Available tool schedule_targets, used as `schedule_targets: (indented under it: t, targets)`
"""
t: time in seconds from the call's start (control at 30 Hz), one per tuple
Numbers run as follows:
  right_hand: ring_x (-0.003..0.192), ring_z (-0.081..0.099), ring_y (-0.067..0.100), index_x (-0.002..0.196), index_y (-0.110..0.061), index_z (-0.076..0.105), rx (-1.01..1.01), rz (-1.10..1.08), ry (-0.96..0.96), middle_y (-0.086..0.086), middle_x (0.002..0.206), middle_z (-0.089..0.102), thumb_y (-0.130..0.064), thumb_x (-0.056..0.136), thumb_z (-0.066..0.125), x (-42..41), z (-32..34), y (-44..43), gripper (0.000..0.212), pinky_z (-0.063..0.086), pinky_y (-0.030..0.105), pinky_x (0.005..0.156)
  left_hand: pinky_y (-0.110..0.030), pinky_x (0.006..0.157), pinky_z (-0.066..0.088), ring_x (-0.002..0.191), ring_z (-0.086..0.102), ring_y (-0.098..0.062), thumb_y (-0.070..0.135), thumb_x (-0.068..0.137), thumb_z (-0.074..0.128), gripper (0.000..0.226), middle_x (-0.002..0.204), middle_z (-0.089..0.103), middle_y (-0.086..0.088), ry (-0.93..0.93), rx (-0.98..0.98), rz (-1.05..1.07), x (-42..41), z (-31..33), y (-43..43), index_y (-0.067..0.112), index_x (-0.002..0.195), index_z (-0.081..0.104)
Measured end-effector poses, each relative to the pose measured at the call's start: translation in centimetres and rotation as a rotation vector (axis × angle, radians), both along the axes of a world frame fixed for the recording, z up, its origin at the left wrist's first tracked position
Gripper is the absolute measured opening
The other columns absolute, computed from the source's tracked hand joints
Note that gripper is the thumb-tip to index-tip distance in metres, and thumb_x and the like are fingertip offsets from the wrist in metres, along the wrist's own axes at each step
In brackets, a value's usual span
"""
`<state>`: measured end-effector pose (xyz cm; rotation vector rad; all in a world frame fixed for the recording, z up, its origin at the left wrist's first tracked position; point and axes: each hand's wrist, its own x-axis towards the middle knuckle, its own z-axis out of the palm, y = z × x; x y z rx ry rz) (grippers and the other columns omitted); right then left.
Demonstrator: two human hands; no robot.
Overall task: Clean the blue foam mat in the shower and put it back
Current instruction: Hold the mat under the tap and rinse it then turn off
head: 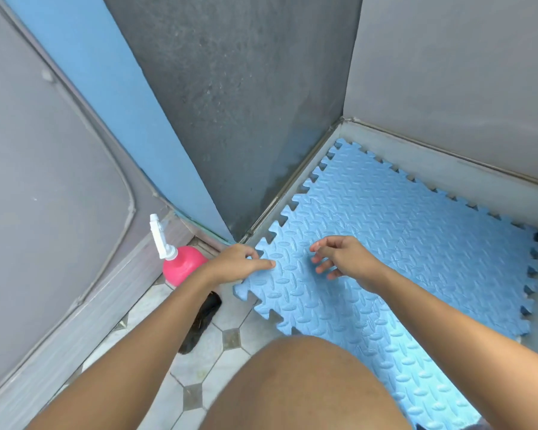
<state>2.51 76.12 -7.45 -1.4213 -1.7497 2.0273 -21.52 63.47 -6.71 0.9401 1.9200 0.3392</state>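
Observation:
The blue foam mat (401,243), with a diamond-plate pattern and jigsaw edges, lies on the shower floor; its near left corner hangs over the tiled floor. My left hand (239,263) pinches that left edge, thumb on top and fingers curled under. My right hand (345,259) hovers just above the mat to the right, fingers spread, holding nothing. My knee (298,386) covers part of the mat's near side.
A pink spray bottle (180,266) with a white trigger stands on the tiled floor (199,352) left of the mat. A dark object (202,321) lies beside it. Grey shower walls (246,88) and a metal kerb (295,178) close in the mat.

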Motion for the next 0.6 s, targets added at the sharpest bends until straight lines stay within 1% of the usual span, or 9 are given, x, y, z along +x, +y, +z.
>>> schedule_targets:
  t: [0.1, 0.2, 0.27, 0.33, 0.4, 0.47, 0.53, 0.57, 0.6]
  targets:
    - [0.073, 0.069, 0.020, 0.101, -0.010, 0.070, 0.051, -0.005, 0.029, 0.005, 0.087, 0.071, -0.018, 0.098, 0.062, 0.3, 2.4, 0.8, 0.012, 0.052, 0.026, 0.057, -0.034, 0.068, 0.043, 0.075, 0.046, -0.023, 0.073, 0.069, 0.074, 0.064, 0.101, 0.054, -0.007, -0.266, 0.089, 0.234, 0.2, 3.9, 0.8, 0.010, 0.081, 0.068]
    - [0.073, 0.067, 0.021, 0.100, -0.009, 0.069, 0.127, 0.009, 0.037, 0.006, 0.087, 0.070, -0.015, 0.099, 0.059, 1.0, 5.3, 3.0, 0.012, 0.050, 0.026, 0.056, -0.043, 0.085, 0.051, 0.103, 0.060, -0.028, 0.086, 0.052, 0.074, 0.077, 0.132, 0.059, -0.013, -0.367, 0.081, 0.266, 0.8, 7.5, 1.9, 0.014, 0.079, 0.069]
    - [0.074, 0.068, 0.020, 0.101, -0.008, 0.069, 0.197, -0.001, 0.032, 0.005, 0.088, 0.070, -0.015, 0.099, 0.058, 1.3, 7.5, 5.0, 0.014, 0.050, 0.028, 0.057, -0.037, 0.085, 0.049, 0.095, 0.064, -0.027, 0.090, 0.056, 0.065, 0.087, 0.131, 0.055, -0.014, -0.378, -0.003, 0.225, 1.1, 9.2, 2.7, 0.013, 0.096, 0.068]
    - [0.075, 0.069, 0.020, 0.100, -0.010, 0.069, 0.261, -0.032, 0.041, 0.005, 0.088, 0.071, -0.018, 0.100, 0.057, 1.2, 10.1, 7.1, 0.014, 0.051, 0.029, 0.058, -0.040, 0.102, 0.048, 0.124, 0.059, -0.031, 0.084, 0.077, 0.053, 0.089, 0.148, 0.047, -0.015, -0.416, -0.072, 0.205, 1.3, 10.0, 3.5, 0.021, 0.139, 0.053]
    - [0.074, 0.069, 0.020, 0.097, -0.013, 0.070, 0.321, -0.067, 0.074, 0.005, 0.088, 0.071, -0.021, 0.100, 0.058, 0.9, 12.8, 8.8, 0.015, 0.051, 0.028, 0.057, -0.039, 0.098, 0.047, 0.135, 0.042, -0.025, 0.080, 0.087, 0.045, 0.067, 0.162, 0.033, -0.010, -0.446, -0.081, 0.182, 2.1, 10.9, 4.0, 0.043, 0.142, 0.037]
    - [0.072, 0.069, 0.019, 0.096, -0.014, 0.069, 0.391, -0.087, 0.110, 0.005, 0.087, 0.070, -0.023, 0.100, 0.058, 0.3, 15.5, 10.1, 0.015, 0.051, 0.028, 0.056, -0.041, 0.098, 0.038, 0.131, 0.036, -0.020, 0.074, 0.092, 0.044, 0.055, 0.164, 0.028, -0.003, -0.343, -0.054, 0.151, 2.8, 11.0, 4.8, 0.045, 0.139, 0.043]
    - [0.071, 0.068, 0.018, 0.098, -0.014, 0.069, 0.471, -0.107, 0.143, 0.004, 0.087, 0.069, -0.025, 0.100, 0.057, -0.3, 18.3, 11.3, 0.016, 0.051, 0.027, 0.056, -0.047, 0.110, 0.029, 0.138, 0.039, -0.025, 0.072, 0.091, 0.052, 0.071, 0.163, 0.033, -0.001, -0.239, -0.024, 0.091, 3.6, 11.1, 6.1, 0.032, 0.149, 0.049]
    - [0.070, 0.066, 0.018, 0.100, -0.014, 0.068, 0.515, -0.134, 0.165, 0.004, 0.088, 0.068, -0.026, 0.100, 0.056, -0.7, 19.6, 11.9, 0.016, 0.051, 0.028, 0.056, -0.046, 0.108, 0.033, 0.130, 0.050, -0.027, 0.072, 0.087, 0.058, 0.075, 0.155, 0.044, -0.005, -0.198, 0.001, 0.080, 3.8, 11.0, 6.7, 0.023, 0.144, 0.057]
    - [0.070, 0.064, 0.017, 0.101, -0.016, 0.067, 0.557, -0.177, 0.193, 0.003, 0.089, 0.067, -0.027, 0.101, 0.055, -1.0, 21.0, 12.5, 0.017, 0.051, 0.029, 0.056, -0.044, 0.098, 0.040, 0.104, 0.061, -0.026, 0.070, 0.085, 0.065, 0.066, 0.132, 0.061, -0.009, -0.155, 0.038, 0.074, 4.1, 11.1, 7.3, 0.017, 0.122, 0.070]
